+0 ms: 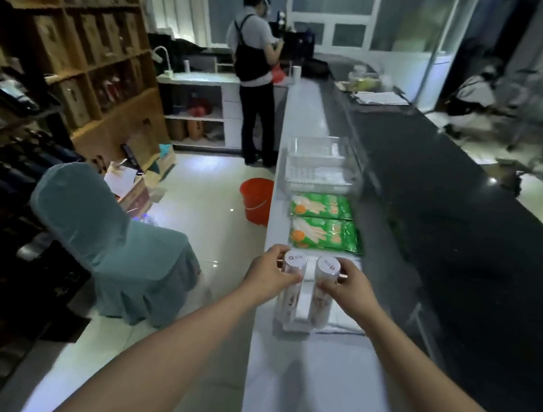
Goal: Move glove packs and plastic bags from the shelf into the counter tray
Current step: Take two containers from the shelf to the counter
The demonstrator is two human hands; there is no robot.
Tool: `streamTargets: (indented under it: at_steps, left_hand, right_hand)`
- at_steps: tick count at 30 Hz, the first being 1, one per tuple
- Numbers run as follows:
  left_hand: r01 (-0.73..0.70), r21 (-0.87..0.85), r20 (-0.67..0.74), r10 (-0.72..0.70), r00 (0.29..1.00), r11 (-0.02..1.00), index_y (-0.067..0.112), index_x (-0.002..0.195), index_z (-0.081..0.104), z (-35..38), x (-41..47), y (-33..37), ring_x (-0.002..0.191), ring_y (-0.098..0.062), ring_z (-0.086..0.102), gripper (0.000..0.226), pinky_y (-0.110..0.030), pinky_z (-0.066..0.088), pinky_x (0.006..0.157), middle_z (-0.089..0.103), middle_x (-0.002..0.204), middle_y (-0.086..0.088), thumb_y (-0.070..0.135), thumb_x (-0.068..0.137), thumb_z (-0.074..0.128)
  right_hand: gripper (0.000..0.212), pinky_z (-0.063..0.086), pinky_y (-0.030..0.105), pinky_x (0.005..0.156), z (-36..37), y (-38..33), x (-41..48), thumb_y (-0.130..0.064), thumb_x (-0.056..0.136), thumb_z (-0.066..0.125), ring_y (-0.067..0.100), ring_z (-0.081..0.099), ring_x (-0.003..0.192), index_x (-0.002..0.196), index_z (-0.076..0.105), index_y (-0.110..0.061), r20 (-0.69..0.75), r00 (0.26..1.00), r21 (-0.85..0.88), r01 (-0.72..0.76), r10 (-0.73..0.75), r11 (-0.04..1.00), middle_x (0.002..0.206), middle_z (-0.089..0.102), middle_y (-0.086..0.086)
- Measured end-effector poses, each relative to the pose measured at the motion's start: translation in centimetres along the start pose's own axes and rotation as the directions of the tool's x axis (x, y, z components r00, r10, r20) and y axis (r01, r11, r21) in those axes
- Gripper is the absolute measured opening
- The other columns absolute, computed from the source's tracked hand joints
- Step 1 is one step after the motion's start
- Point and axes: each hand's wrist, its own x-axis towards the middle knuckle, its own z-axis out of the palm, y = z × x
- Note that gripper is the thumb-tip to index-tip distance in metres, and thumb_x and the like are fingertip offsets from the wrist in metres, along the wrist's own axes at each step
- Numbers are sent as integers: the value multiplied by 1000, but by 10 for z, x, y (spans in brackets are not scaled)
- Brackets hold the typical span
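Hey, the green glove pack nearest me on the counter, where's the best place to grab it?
Pinch its left short edge, probably, coming from the counter's open side. The nearer glove pack lies flat, the farther pack borders its far edge, and the left roll and right roll stand before its near edge.

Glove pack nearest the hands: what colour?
Green glove pack, with a pale glove print and an orange spot; head view.

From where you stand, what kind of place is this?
Probably a restaurant's service area: a long counter with green glove packs, wooden shelves of boxed goods, and an aproned person at the back.
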Motion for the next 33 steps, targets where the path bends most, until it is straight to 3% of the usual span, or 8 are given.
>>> streamTargets:
  at_steps: [4,7,10,12,18,22,26,33]
  left_hand:
    - [-90,16,156,86,984,996,23,126,58,12,16,5,96,-7,63,61,-18,49,81,67,112,11,27,72,87]
    - [-141,-1,253,136,958,990,26,123,57,27,21,8,95,-6,63,58,-14,46,75,66,108,13,23,73,86]
    - [-170,-9,318,164,934,985,25,121,58,44,25,9,97,-11,65,57,-24,52,84,68,109,11,26,71,86]
    - [-182,-5,353,172,920,983,25,120,58,54,27,10,98,-10,64,57,-26,52,87,68,110,10,26,71,86]
    - [-207,-6,441,188,878,978,27,116,58,78,30,10,95,-4,62,53,-10,45,74,67,107,13,21,71,86]
    - [-244,-30,515,224,827,969,22,117,61,93,36,6,91,-1,61,50,-12,48,78,67,104,12,17,73,84]
    - [-296,-60,612,269,743,953,26,113,62,112,48,1,95,-5,66,51,-29,55,89,69,105,13,24,67,86]
    - [-396,-175,784,371,498,901,32,113,59,117,54,0,95,6,61,48,-15,49,80,67,107,16,24,72,85]
  right_hand:
    - [42,48,14,69,-8,2,-25,-12,75,79,7,65,88,112,63,-24,-192,979,5,-63,63,998,101,69,-9]
    - [46,54,25,77,-13,13,-42,-19,71,79,10,67,91,114,63,-24,-283,952,33,-107,112,994,103,71,-7]
    - [57,57,33,82,-21,32,-55,-37,59,76,8,68,93,114,63,-28,-312,937,51,-147,156,988,102,72,-10]
    - [56,58,34,83,-25,43,-61,-34,58,76,8,69,93,112,64,-28,-336,925,73,-163,178,984,101,72,-10]
    - [50,57,30,81,-34,63,-76,-27,62,78,9,69,95,110,65,-27,-402,880,107,-228,252,968,102,72,-10]
    - [47,55,29,82,-33,73,-92,-22,66,82,7,69,96,109,64,-31,-457,834,156,-268,310,951,102,72,-12]
    - [57,58,38,88,-24,81,-108,-36,58,78,8,69,98,113,64,-31,-529,758,213,-318,382,924,104,73,-11]
    - [50,53,28,85,24,48,-141,-12,73,81,6,65,102,116,63,-29,-739,472,322,-380,481,867,109,69,-13]
